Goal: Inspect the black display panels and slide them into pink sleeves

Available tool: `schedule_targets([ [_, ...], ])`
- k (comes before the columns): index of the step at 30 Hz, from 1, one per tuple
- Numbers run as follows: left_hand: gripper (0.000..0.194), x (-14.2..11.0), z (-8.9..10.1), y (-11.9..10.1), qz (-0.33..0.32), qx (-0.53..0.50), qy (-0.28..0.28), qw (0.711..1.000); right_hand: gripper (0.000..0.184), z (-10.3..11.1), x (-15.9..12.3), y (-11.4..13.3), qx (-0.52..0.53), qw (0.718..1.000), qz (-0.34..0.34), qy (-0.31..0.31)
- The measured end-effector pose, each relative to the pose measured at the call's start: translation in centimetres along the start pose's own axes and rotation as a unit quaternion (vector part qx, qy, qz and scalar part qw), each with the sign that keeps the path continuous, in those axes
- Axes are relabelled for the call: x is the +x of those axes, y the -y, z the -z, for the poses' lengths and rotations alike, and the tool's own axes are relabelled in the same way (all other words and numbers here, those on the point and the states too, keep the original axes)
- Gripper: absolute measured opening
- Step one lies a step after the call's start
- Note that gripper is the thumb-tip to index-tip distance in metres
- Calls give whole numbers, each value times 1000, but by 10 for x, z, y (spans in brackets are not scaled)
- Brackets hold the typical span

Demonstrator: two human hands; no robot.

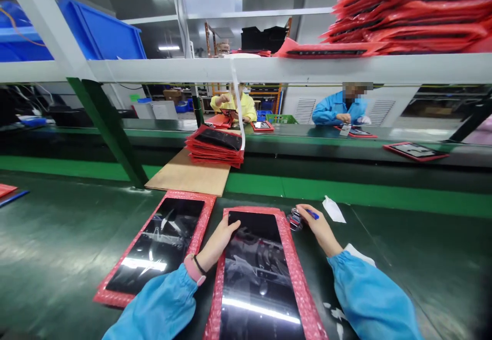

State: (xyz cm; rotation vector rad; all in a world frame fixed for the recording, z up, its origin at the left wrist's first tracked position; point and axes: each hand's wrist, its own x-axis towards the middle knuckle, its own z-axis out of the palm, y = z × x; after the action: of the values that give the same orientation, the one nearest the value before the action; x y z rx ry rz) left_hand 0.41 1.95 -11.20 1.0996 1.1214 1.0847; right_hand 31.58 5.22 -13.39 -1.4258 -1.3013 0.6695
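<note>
A glossy black screen panel lies on red bubble wrap in front of me. My left hand grips its upper left edge, thumb on the glass and the other fingers mostly hidden. Right of the panel, my right hand holds a blue pen-like tool. Its fingertips are at a small shiny, clear object, whose kind I cannot make out. To the left, a second black panel rests on another red bubble-wrap sheet.
Beyond the panels, a stack of red-wrapped panels sits on a brown board. White paper scraps lie to the right. A green post supports an overhead shelf. Two people work across the line, near another panel.
</note>
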Motion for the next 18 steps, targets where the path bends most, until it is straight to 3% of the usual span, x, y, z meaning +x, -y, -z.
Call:
schedule_targets([
  [3,20,-1,15,-9,-39,99,-36,994,27,-1,5,-1,-16,1000,10,11],
  [6,18,-5,32,-12,-52,154,-54,985,42,2,-4,5,-33,998,40,-22],
  [10,29,-17,47,-5,2,154,-15,988,57,-2,-50,21,-58,989,101,-86],
  [12,37,-24,52,-2,49,128,16,990,40,-8,-83,27,-77,987,128,-53],
  [14,42,-30,55,-1,93,102,46,989,30,-16,-114,30,-151,969,191,38],
  [18,43,-36,53,-1,126,82,94,984,24,-30,-144,32,-188,948,244,79],
])
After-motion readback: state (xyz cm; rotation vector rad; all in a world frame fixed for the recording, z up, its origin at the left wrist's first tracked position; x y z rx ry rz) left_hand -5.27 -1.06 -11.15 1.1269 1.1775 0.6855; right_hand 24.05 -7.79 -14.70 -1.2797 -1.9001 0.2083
